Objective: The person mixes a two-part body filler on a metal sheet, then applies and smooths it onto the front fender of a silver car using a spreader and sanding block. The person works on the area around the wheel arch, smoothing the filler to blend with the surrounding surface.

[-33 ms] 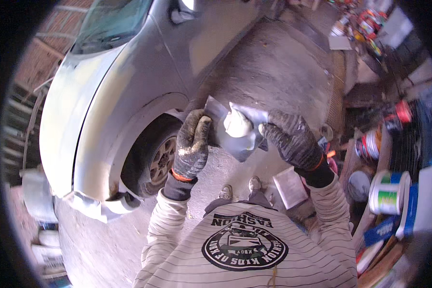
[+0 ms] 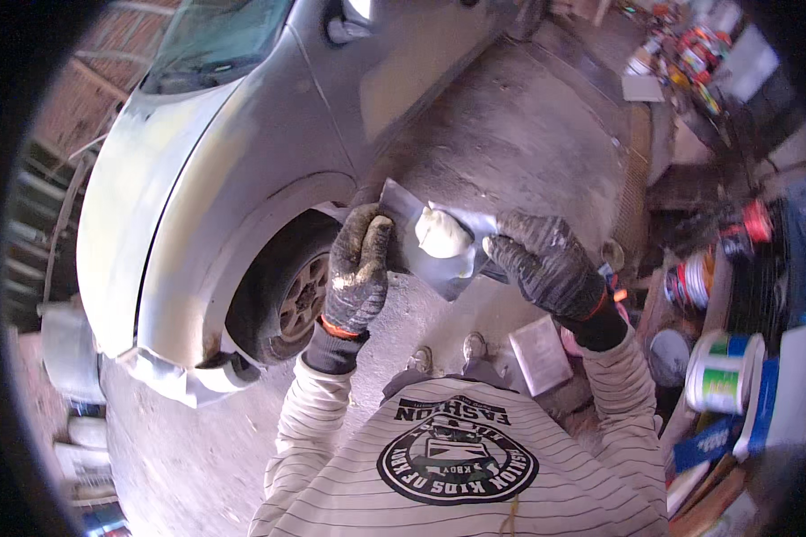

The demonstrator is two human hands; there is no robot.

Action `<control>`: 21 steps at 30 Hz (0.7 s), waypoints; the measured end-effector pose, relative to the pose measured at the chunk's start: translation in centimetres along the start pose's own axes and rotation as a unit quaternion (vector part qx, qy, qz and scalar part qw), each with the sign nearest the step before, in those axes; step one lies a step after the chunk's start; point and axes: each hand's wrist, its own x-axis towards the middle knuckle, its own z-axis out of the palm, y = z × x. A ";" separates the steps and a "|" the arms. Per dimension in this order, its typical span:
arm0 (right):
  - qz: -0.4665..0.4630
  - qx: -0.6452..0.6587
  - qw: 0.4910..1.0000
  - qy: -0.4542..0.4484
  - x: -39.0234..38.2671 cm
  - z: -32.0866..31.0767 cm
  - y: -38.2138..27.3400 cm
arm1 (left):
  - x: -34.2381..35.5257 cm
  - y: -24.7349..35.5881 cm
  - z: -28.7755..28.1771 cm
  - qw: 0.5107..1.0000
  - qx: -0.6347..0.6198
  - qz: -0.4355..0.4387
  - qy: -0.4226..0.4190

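Note:
My left hand (image 2: 358, 268), in a dark, smudged work glove with an orange cuff edge, is closed on the left side of a grey flat sheet (image 2: 401, 204). A thick lump of cream-coloured putty (image 2: 442, 234) sits over the middle. My right hand (image 2: 546, 268), gloved the same way, closes on a thin grey spreader (image 2: 476, 221) that meets the sheet from the right beside the putty. Where sheet and spreader overlap, the putty hides their edges. Both are held in front of my chest, above the floor.
On the left stands a car (image 2: 188, 197) with patchy grey and cream panels, its front wheel (image 2: 304, 300) near my left hand. A pale flat box (image 2: 542, 353) lies by my feet. Tubs, including a white bucket (image 2: 724, 371), and clutter line the right side.
The spreader in my right hand has tilted lower and flatter against the sheet, and the putty lump shows more plainly. My left hand has hardly moved; the view has shifted slightly.

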 end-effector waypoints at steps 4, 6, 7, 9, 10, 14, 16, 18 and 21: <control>-0.040 -0.094 0.995 -0.002 1.7 -1.9 3.3 | 0.6 1.3 3.4 0.983 -0.017 -0.153 0.101; -0.107 -0.106 0.988 0.035 1.8 -1.5 3.7 | 0.2 1.6 5.7 0.948 -0.121 -0.209 0.207; -0.153 -0.142 0.977 0.032 1.8 -1.2 3.7 | 0.2 1.6 6.2 0.967 0.103 -0.090 0.215; -0.242 -0.226 0.943 -0.026 1.9 -0.7 3.7 | -0.1 1.8 7.4 0.954 0.174 -0.060 0.236; -0.216 -0.181 0.959 -0.011 2.0 -0.8 3.8 | -0.1 2.0 7.8 0.953 0.150 -0.072 0.253; -0.220 -0.110 0.969 0.011 2.8 -0.3 4.1 | -0.1 3.2 7.7 0.955 0.175 -0.034 0.237; -0.230 -0.124 0.965 0.029 3.3 0.4 4.0 | 0.0 3.8 7.5 0.959 0.065 -0.074 0.267; -0.254 -0.087 0.963 0.031 3.7 0.8 4.0 | 0.0 3.9 6.9 0.931 0.243 0.037 0.269; -0.249 -0.015 0.967 0.048 4.9 0.8 4.5 | -0.6 3.8 5.5 0.949 0.210 -0.036 0.233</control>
